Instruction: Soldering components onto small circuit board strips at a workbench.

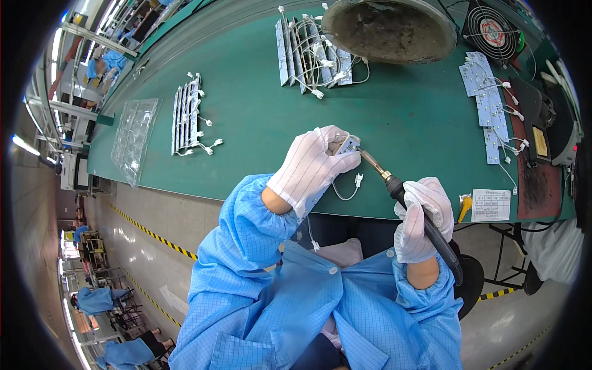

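Observation:
In a white striped glove, my left hand (314, 161) is closed on a narrow light-blue LED circuit board (349, 145), whose far end sticks out past the fingers. White wires with small connectors (358, 180) hang from that board near the table's front edge. My right hand (424, 217), gloved as well, grips the black handle of a soldering iron (394, 186). The iron's tip meets or nearly meets the board's end beside my left fingertips; I cannot tell whether they touch. Most of the board is hidden under my left hand.
Wired LED boards stand in groups on the green table (246, 132): a left row (185, 117), a back bundle (308, 52) and a right pile (487, 105). A round metal hood (390, 31) overhangs the back. A clear plastic tray (134, 139), fan (491, 28) and sponge stand (541, 142) flank them.

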{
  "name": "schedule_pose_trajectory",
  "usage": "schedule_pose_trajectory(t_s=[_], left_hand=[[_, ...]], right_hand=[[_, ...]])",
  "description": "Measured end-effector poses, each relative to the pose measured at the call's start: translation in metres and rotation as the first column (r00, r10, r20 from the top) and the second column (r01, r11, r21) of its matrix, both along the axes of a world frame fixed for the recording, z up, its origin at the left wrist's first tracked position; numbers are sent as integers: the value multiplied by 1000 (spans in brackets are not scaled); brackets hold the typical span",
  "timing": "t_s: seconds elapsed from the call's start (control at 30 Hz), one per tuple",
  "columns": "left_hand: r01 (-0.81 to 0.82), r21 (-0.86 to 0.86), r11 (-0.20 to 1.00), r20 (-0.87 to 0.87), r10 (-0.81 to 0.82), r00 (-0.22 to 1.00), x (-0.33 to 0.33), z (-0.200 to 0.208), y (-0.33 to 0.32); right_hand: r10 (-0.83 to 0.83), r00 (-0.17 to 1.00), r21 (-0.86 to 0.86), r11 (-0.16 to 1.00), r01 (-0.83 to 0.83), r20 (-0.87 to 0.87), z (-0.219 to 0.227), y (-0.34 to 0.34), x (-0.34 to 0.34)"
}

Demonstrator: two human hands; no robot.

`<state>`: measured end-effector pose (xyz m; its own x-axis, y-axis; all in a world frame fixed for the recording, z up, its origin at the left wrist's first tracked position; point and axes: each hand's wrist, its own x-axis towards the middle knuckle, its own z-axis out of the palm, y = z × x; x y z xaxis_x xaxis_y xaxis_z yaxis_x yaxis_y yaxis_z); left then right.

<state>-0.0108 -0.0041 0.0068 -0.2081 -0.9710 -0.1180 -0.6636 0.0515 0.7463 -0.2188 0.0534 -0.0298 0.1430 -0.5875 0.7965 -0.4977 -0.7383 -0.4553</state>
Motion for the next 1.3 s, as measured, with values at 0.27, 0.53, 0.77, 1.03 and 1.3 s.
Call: schedule_pose_trajectory(t_s=[0.27, 0.53, 0.77, 1.03, 1.3], left_hand=[[-187, -391, 901, 205, 283, 937, 8, 13, 30], [100, -185, 978, 524, 12, 851, 20, 23, 85], [-445, -148, 883, -54, 442, 895, 146, 67, 65], [-643, -538, 546, 132, 807, 575, 355, -11, -5], [-562, -568, 601, 144, 745, 651, 334, -13, 9]], right_hand=[[-40, 991, 151, 988, 20, 129, -24, 2, -15], [-290, 954, -188, 944, 271, -77, -8, -2, 8], [-200, 939, -32, 976, 218, 279, -34, 1, 8], [-179, 979, 85, 982, 171, 99, -26, 8, 7], [-221, 968, 241, 952, 188, 121, -22, 13, 2]])
